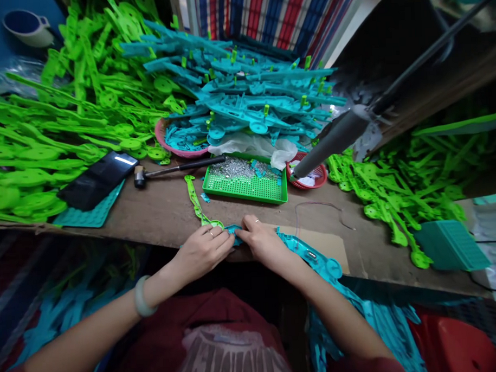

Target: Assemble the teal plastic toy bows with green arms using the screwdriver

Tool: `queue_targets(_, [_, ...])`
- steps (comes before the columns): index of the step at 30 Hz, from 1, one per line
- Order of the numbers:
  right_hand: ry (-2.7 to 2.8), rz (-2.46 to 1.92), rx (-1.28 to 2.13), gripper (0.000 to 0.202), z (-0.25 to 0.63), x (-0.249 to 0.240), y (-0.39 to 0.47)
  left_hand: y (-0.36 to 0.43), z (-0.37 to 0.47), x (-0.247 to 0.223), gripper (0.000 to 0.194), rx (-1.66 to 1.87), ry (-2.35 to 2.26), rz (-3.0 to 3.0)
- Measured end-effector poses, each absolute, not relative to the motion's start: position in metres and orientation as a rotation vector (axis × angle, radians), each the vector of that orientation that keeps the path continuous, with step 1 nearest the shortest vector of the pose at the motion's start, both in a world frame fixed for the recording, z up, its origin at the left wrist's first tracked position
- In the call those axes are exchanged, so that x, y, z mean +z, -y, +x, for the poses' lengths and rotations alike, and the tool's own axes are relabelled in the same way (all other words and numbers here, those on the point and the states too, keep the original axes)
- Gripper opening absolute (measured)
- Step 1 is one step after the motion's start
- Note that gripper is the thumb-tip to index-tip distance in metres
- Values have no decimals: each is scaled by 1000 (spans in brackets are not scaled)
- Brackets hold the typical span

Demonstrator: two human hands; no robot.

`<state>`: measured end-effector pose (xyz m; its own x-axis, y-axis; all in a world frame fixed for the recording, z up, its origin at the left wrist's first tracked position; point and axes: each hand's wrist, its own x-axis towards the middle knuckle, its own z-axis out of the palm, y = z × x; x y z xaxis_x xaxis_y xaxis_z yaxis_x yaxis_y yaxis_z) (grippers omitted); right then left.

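Maroon shirt (pixel 228 330) lies nearest; past it, at the table's (pixel 163 213) edge, my left grip (pixel 205 247) and right grip (pixel 260 241) are closed, fingers pinching a blue plastic part (pixel 234 230) between them. Farther off lie a green tray (pixel 244 190), a hammer (pixel 178 168) and a blue heap (pixel 245 96).

Soft light on the long brown table (pixel 159 213), glare on the flat black phone (pixel 95 183); edges stretched, blurred.
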<state>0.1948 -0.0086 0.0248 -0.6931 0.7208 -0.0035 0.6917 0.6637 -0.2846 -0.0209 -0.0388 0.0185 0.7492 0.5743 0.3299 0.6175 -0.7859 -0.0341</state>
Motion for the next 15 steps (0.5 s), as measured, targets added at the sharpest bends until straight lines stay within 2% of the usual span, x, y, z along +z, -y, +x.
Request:
queue_targets(5, [2583, -1158, 764, 18, 213, 31, 7, 29, -8, 27, 27, -304, 1065, -2891])
queue_targets(8, [2446, -1187, 926, 14, 221, 32, 8, 20, -3, 28, 20, -297, 1067, -2956])
queue_targets(13, [2411, -1206, 909, 14, 224, 28, 10, 18, -4, 18, 2, -393, 967, -3022])
queue_targets(15, [2414, -1282, 822, 12, 223, 26, 9, 20, -4, 16, 2, -426, 940, -3047])
